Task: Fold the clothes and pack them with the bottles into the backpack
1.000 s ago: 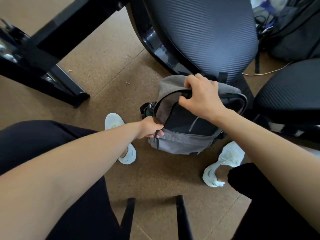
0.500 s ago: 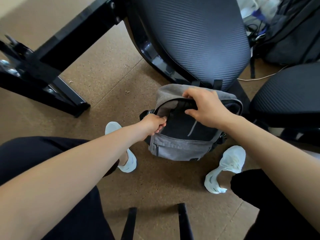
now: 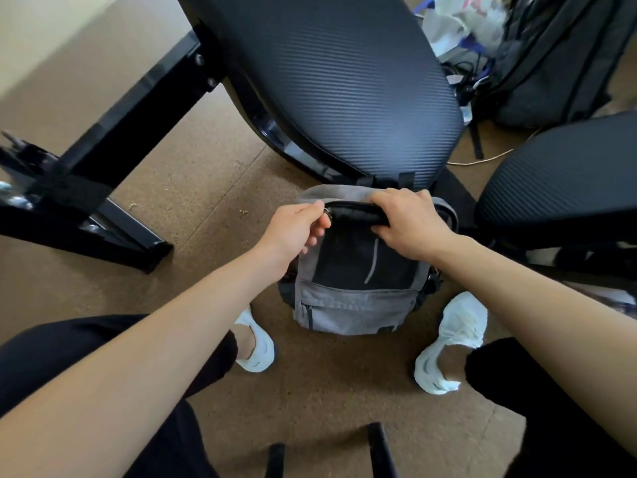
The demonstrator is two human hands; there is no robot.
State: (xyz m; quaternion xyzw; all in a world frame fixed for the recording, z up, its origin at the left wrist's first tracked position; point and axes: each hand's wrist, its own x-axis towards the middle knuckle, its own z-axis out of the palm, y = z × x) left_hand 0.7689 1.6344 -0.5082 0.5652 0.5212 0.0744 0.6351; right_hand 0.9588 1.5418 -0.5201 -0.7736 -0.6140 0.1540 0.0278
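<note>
Pinching the small metal zipper pull (image 3: 327, 212) between thumb and curled fingers, the left hand (image 3: 296, 231) is at the top left corner of the grey and black fabric backpack (image 3: 351, 305). The right hand (image 3: 412, 224) grips the top edge of the same backpack, with its fingers curled over the black zipper line and its thumb on the front side. The two hands are near each other, with a short piece of the zipper line between them; whether this piece is open or closed, I cannot tell.

The backpack stands upright on the brown cork-like floor (image 3: 206, 188), between the person's two white sport shoes (image 3: 456, 336) and just in front of the black ribbed office chair seat (image 3: 344, 84). A thin grey stripe goes down its black front panel, and below this is a grey pocket. A small dark label sits at the lower edge of the pocket, too small to read.

At the left stands a black metal table frame (image 3: 113, 132). At the right is a second black ribbed chair seat (image 3: 558, 174). Behind the chairs lie a large dark backpack (image 3: 558, 63) and a white plastic bag (image 3: 448, 25) with red and blue print, which is too blurred to read. A thin cream cable (image 3: 482, 161) lies on the floor there.
</note>
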